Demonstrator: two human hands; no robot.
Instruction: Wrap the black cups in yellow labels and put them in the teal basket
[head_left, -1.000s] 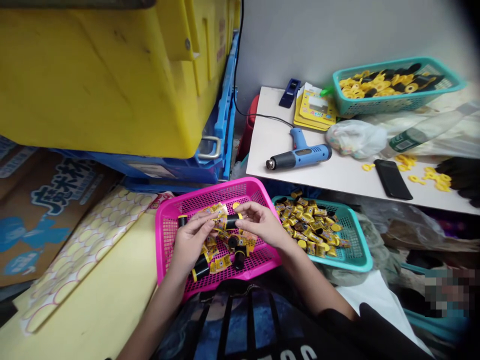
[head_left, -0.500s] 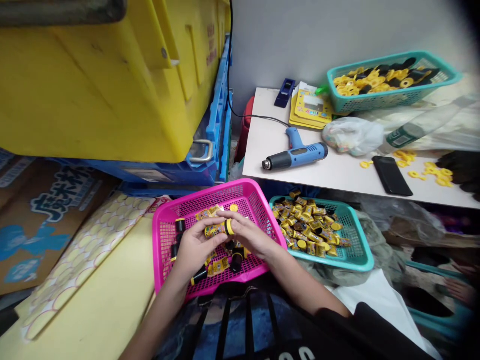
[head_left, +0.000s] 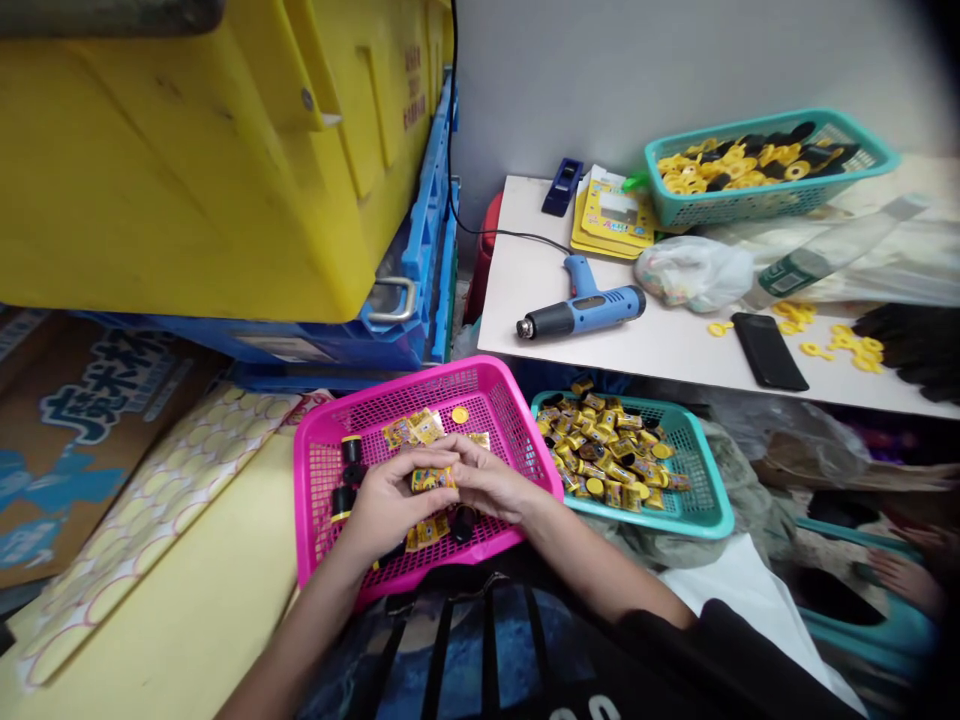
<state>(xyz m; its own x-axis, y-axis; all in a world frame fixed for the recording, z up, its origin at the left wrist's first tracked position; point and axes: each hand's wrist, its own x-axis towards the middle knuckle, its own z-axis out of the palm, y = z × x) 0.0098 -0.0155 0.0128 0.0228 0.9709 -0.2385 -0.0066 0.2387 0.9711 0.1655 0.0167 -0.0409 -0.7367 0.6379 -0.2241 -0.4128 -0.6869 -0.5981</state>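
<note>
A small bottle in a printed yellow sleeve (head_left: 433, 479) is held between both hands over the pink basket (head_left: 507, 392). My left hand (head_left: 391, 497) wraps round its left end with the thumb along the near side. The fingers of my right hand (head_left: 491, 480) close over its right end and hide it. Below and around the hands lie flat yellow printed sleeves (head_left: 414, 428), black bottles with yellow rims (head_left: 351, 449) and a round yellow cap (head_left: 460, 414). Part of the basket's contents is hidden under my hands.
A teal basket (head_left: 716, 480) of sleeved bottles stands right of the pink one. On the white table (head_left: 517, 270) lie a blue heat gun (head_left: 592, 310), a phone (head_left: 769, 350), a plastic bottle (head_left: 795, 272) and another teal basket (head_left: 757, 212). A large yellow bin (head_left: 187, 180) stands left.
My right hand's fingers have moved over the bottle's right end, covering the yellow and black end that showed before. The camera view has shifted slightly.
</note>
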